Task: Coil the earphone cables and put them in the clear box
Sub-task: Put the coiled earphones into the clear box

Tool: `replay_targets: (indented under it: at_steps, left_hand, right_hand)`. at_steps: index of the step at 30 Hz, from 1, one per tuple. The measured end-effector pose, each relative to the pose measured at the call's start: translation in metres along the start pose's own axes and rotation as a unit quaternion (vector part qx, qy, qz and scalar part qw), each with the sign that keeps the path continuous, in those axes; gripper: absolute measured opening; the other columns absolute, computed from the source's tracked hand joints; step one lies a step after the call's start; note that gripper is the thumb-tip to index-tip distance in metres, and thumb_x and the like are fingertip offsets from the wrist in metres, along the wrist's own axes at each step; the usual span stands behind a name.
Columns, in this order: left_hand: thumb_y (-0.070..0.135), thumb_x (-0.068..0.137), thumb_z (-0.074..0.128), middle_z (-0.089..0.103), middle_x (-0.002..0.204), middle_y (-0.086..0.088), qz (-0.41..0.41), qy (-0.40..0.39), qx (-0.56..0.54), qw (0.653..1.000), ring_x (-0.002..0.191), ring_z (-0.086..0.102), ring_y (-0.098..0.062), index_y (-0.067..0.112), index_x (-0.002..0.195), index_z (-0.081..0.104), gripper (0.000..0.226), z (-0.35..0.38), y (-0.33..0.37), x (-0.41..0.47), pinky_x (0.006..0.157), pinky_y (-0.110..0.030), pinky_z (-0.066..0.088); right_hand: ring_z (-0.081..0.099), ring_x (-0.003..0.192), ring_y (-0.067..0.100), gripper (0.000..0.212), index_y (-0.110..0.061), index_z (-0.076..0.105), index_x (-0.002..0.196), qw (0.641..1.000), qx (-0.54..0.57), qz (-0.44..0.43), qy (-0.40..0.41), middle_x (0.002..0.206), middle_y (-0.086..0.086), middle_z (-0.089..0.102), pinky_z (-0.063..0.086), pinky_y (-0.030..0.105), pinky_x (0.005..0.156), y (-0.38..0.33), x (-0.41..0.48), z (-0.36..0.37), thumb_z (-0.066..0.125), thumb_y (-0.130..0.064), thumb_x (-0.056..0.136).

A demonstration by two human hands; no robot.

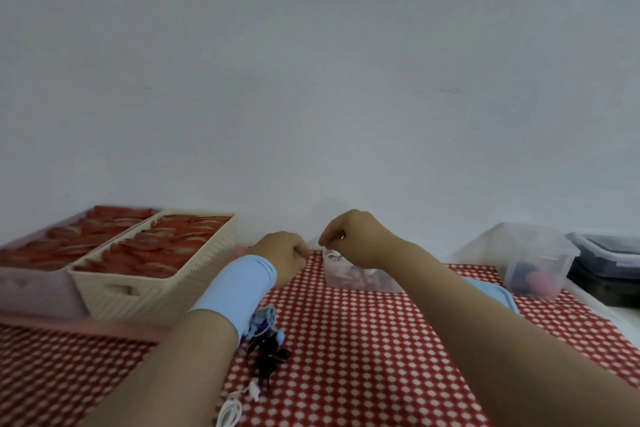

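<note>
My left hand (284, 253) and my right hand (353, 236) are raised close together over the clear box (377, 282), which holds several coiled earphones. My right hand pinches a white earphone cable (333, 255) that hangs just below its fingertips, above the box's left end. The fingers of my left hand are curled tight right beside it, apparently on the same cable, which is too thin to make out there. A tangled pile of earphone cables (266, 340) lies on the red checked cloth under my left forearm. A white cable (230, 409) lies nearer me.
A beige basket (114, 291) and a pink tray (31, 291), both full of red items, stand at the left. A second clear tub (533, 253) and a dark lidded box (609, 263) sit at the right. A light blue thing (498, 291) lies behind my right forearm.
</note>
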State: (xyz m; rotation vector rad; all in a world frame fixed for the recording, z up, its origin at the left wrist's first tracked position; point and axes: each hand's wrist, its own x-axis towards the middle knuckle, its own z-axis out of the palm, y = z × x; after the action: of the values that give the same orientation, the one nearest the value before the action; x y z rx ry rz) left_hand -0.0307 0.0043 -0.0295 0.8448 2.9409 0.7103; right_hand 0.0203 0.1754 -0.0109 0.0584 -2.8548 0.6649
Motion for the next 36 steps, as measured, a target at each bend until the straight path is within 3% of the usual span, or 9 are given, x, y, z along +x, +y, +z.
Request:
replay_targets:
  at_steps: [6,11,15,19,24,27,30,32,36]
  left_hand:
    - [0.016,0.093,0.059,0.069,0.117,-0.002,-0.033,-0.041,0.029,0.998,0.103,0.062,-0.019,0.018,0.111,0.072,0.022,-0.011,-0.039,-0.062,0.087,-0.022,0.043]
    - [0.021,0.095,0.059,0.057,0.135,-0.001,-0.072,-0.078,0.036,0.994,0.120,0.055,-0.020,0.023,0.137,0.052,0.043,-0.009,-0.067,-0.092,0.099,-0.029,0.042]
    - [0.024,0.095,0.059,0.050,0.145,0.001,-0.075,-0.084,0.030,0.993,0.128,0.051,-0.020,0.028,0.146,0.040,0.054,-0.006,-0.075,-0.102,0.104,-0.031,0.039]
    - [0.033,0.096,0.057,0.050,0.145,0.001,-0.044,-0.026,-0.053,0.997,0.126,0.053,-0.018,0.029,0.145,0.041,0.052,-0.006,-0.061,-0.098,0.103,-0.032,0.041]
    - [0.029,0.089,0.066,0.066,0.092,0.004,0.002,0.022,-0.131,0.991,0.088,0.062,-0.015,0.026,0.129,0.058,0.041,-0.004,-0.015,-0.085,0.084,-0.032,0.049]
    - [0.026,0.090,0.065,0.067,0.113,0.004,0.016,0.042,-0.131,0.990,0.101,0.060,-0.013,0.022,0.125,0.063,0.035,-0.002,0.017,-0.082,0.089,-0.026,0.044]
    - [0.026,0.091,0.065,0.067,0.114,0.000,0.037,-0.027,-0.137,0.990,0.102,0.062,-0.014,0.020,0.128,0.060,0.038,0.005,0.045,-0.084,0.088,-0.025,0.045]
    - [0.023,0.089,0.068,0.070,0.108,-0.003,0.062,-0.095,-0.078,0.991,0.102,0.065,-0.019,0.017,0.123,0.062,0.035,0.011,0.061,-0.086,0.094,-0.031,0.048]
    - [0.029,0.083,0.073,0.068,0.120,0.001,0.038,-0.126,0.025,0.991,0.107,0.064,-0.018,0.019,0.125,0.066,0.043,0.021,0.073,-0.086,0.099,-0.033,0.048]
  right_hand:
    - [0.069,0.100,0.013,0.023,-0.024,0.077,0.111,0.992,-0.031,-0.013,-0.119,0.112,-0.001,0.076,0.054,0.029,0.094,-0.057,-0.017,0.052,0.066,-0.016,0.092]
    - [0.062,0.112,0.024,0.038,-0.015,0.069,0.123,0.988,-0.088,0.033,-0.123,0.125,0.005,0.068,0.051,0.038,0.098,-0.077,-0.024,0.092,0.065,-0.040,0.094]
    - [0.066,0.108,0.021,0.031,-0.020,0.072,0.122,0.995,-0.054,0.041,-0.077,0.124,0.005,0.070,0.054,0.033,0.094,-0.078,-0.029,0.100,0.069,-0.019,0.092]
    - [0.069,0.096,0.015,0.028,-0.020,0.074,0.118,0.999,0.034,0.034,-0.018,0.114,0.003,0.074,0.054,0.027,0.090,-0.069,-0.034,0.076,0.072,-0.018,0.090]
    - [0.071,0.073,0.013,0.014,-0.015,0.080,0.095,0.979,0.185,0.054,0.067,0.081,0.001,0.077,0.061,0.034,0.079,-0.047,-0.054,0.041,0.079,-0.011,0.081]
    - [0.070,0.067,0.012,0.012,-0.006,0.076,0.099,0.957,0.267,0.081,0.075,0.083,0.008,0.076,0.061,0.026,0.067,-0.031,-0.073,0.022,0.072,-0.003,0.087]
    - [0.064,0.055,0.002,0.012,-0.004,0.076,0.099,0.957,0.263,0.101,0.070,0.079,0.005,0.074,0.052,0.014,0.055,-0.008,-0.093,0.008,0.069,-0.003,0.090]
    - [0.060,0.053,0.002,0.013,-0.005,0.078,0.100,0.963,0.232,0.111,0.078,0.076,0.003,0.072,0.050,0.015,0.055,0.011,-0.103,0.004,0.072,-0.005,0.088]
    - [0.061,0.058,0.009,0.011,-0.006,0.076,0.091,0.959,0.237,0.127,0.085,0.070,0.002,0.069,0.055,0.022,0.062,0.032,-0.117,0.005,0.073,0.002,0.084]
